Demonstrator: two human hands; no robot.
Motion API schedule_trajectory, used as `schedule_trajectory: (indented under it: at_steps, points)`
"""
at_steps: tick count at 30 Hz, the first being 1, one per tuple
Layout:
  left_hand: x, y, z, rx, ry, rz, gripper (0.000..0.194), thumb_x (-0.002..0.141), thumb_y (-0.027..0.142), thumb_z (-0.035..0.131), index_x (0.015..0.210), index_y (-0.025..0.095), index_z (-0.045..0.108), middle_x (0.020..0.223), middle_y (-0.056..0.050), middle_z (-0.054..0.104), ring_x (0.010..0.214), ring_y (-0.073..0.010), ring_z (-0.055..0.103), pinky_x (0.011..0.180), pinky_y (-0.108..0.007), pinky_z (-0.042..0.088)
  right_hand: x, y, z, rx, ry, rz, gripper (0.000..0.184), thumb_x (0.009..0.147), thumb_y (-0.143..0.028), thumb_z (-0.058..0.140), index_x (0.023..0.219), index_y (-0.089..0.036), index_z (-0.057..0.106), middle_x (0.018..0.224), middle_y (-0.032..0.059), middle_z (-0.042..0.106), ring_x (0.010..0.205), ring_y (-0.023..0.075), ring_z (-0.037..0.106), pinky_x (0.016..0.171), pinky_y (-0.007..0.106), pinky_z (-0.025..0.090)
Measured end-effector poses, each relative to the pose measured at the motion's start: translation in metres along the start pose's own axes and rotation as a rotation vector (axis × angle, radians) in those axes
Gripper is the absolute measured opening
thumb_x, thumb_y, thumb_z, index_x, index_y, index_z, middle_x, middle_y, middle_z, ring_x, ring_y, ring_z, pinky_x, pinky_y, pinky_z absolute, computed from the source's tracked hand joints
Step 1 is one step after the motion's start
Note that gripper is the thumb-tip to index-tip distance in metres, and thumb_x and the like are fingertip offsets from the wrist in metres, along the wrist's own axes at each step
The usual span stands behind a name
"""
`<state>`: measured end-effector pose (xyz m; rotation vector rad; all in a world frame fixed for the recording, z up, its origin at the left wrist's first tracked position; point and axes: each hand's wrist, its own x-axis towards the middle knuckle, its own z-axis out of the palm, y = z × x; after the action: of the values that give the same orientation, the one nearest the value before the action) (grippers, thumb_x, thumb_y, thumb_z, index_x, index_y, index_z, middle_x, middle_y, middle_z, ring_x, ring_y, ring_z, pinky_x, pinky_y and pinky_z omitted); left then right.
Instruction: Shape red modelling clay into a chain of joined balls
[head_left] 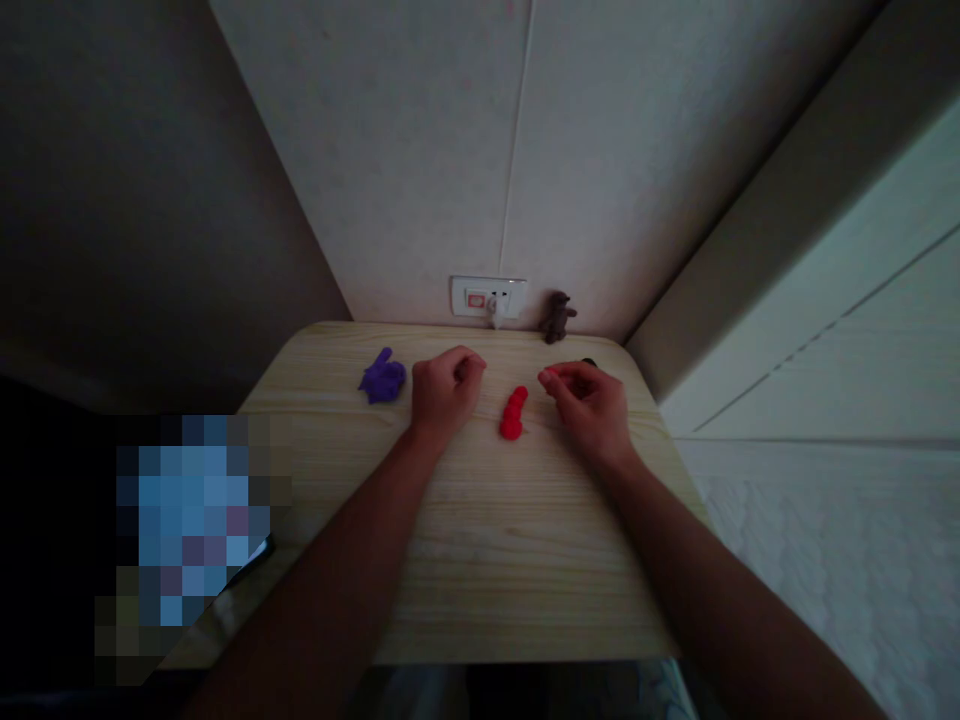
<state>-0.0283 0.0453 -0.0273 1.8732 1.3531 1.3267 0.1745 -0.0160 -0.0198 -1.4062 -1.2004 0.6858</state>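
A short row of red balls of modelling clay (513,413) lies on the wooden table (480,560) between my two hands. To its left, my left hand (448,390) is closed, thumb against curled fingers; whatever it may hold is hidden. On the other side, my right hand (592,405) pinches a small bit of red clay that barely shows at the fingertips. A purple clay figure (383,377) sits just left of my left hand.
A dark brown clay figure (556,317) stands at the table's back edge by the wall. Beside it, a plug sits in a wall socket (488,297). A dark object (589,361) shows partly behind my right hand. A blurred-out screen (193,510) is at the left.
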Motion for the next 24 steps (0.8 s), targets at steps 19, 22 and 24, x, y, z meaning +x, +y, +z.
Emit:
schedule_trajectory:
  at_steps: [19,22,24]
  points:
    - [-0.0009,0.0004,0.0001,-0.022,-0.011,-0.005,0.029,0.090,0.034,0.054,0.077,0.017,0.074,0.065,-0.001,0.071,0.061,-0.0140,0.064,0.063,-0.025,0.046,-0.0012,-0.0006,0.0025,0.024,-0.023,-0.013,0.047,0.073,-0.060,0.087,0.074,-0.019,0.063,0.060,-0.0024,0.057,0.051,0.0089,0.043,0.046,0.025,0.031]
    - [-0.0006,0.0002,0.0005,-0.024,-0.001,-0.005,0.029,0.090,0.034,0.054,0.077,0.017,0.074,0.063,-0.001,0.069,0.060,-0.0140,0.063,0.063,-0.025,0.045,-0.0009,-0.0007,0.0038,0.091,-0.040,0.017,0.046,0.078,-0.061,0.082,0.084,-0.019,0.065,0.069,0.0002,0.065,0.047,0.0091,0.046,0.042,0.025,0.032]
    - [-0.0004,-0.0001,0.0008,-0.024,-0.001,-0.002,0.029,0.090,0.035,0.055,0.078,0.018,0.075,0.063,-0.001,0.069,0.061,-0.0142,0.063,0.063,-0.026,0.045,-0.0008,0.0003,0.0043,0.135,-0.053,0.023,0.044,0.085,-0.061,0.075,0.094,-0.019,0.067,0.078,0.0025,0.070,0.045,0.0090,0.049,0.041,0.025,0.034]
